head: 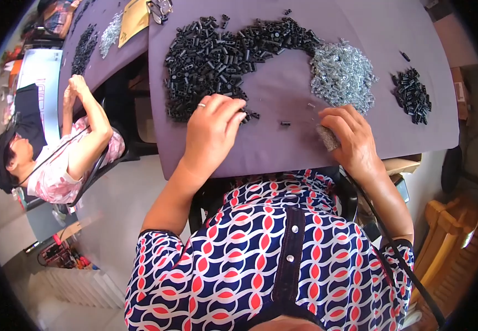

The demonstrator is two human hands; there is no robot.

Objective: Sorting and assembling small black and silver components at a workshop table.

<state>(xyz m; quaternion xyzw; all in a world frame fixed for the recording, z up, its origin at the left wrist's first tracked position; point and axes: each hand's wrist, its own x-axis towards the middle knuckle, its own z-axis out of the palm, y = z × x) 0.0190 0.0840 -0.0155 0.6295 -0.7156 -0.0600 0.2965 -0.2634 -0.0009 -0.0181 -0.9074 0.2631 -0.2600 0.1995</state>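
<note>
On the purple-grey cloth of the table [392,136] lies a large pile of small black cylindrical parts [206,62], and my left hand [212,128] is at its lower edge, fingers curled at some of the parts; whether they grip one cannot be told. My right hand [353,136] is just below a heap of small metal springs [342,74]. Springs in a clump [328,138] show under its fingers and thumb, some blurred. A single black part [285,123] lies between the hands. A loose spring [311,105] is near the heap.
A smaller pile of black parts [413,97] lies at the right, with one stray part [405,56] above it. At the left a co-worker [81,153] sits at another table with similar piles [83,49]. Eyeglasses [160,10] and a yellow envelope [134,18] lie at the top left.
</note>
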